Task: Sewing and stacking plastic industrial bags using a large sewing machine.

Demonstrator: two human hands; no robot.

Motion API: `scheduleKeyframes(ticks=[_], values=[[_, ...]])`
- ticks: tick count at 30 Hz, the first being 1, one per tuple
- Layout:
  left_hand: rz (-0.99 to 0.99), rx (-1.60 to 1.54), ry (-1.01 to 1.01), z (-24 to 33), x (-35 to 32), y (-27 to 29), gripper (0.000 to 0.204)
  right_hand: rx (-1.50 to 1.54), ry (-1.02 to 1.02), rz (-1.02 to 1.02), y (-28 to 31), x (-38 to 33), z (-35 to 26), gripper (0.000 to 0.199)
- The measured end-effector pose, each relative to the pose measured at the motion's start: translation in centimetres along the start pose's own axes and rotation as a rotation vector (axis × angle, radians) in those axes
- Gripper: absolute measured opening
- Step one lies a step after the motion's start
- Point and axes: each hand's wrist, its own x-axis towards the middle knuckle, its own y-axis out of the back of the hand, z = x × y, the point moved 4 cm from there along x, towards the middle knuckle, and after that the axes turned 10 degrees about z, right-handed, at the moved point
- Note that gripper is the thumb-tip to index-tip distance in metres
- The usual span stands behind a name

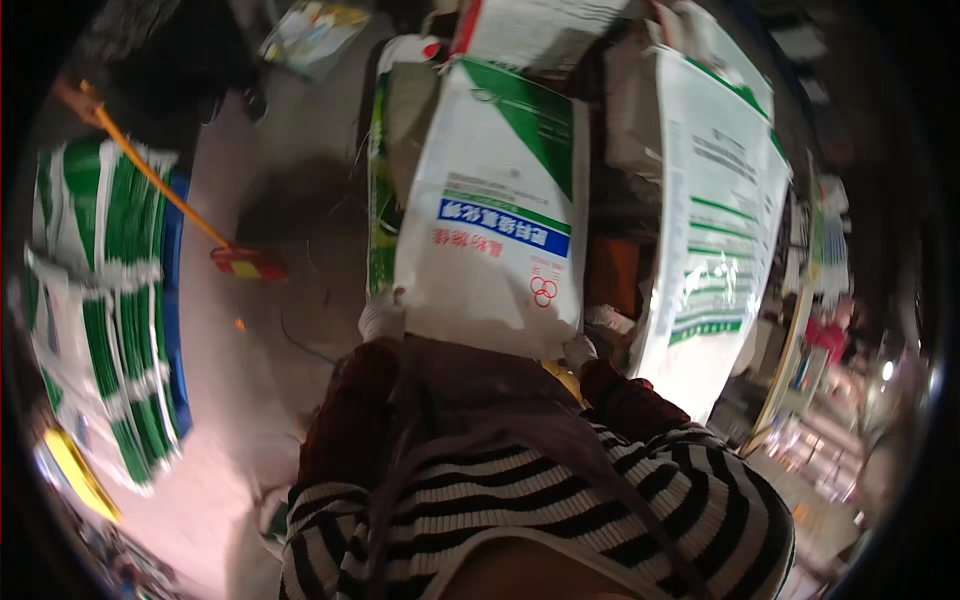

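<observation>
A flat white sack (490, 270) with a green corner panel and a blue printed band lies in front of me. My left hand (381, 319), in a white glove, is closed on its near left corner. At the near right corner, my right hand (578, 352), also gloved in white, is closed on the sack's edge. The fingers of both hands are small and partly hidden in the view. Another white sack with green stripes (715, 230) hangs or lies to the right, apart from my hands.
Stacked green-and-white sacks (105, 310) stand at the left above something blue (176, 330). Near them, another person's hand (80, 105) holds an orange pole (160, 180) with a red head (248, 264) on the floor. A yellow object (80, 475) lies lower left.
</observation>
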Motion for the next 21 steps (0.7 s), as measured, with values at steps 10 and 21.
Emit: scheduleKeyframes(ticks=[10, 21], values=[[-0.180, -0.155, 0.219, -1.1, 0.4, -14.7, 0.040, 0.046, 0.458, -0.510, -9.1, 1.9, 7.3, 0.019], [-0.012, -1.030, 0.542, -4.8, -2.0, -17.2, 0.032, -0.126, 0.514, -0.511, -1.5, 1.7, 6.3, 0.031]])
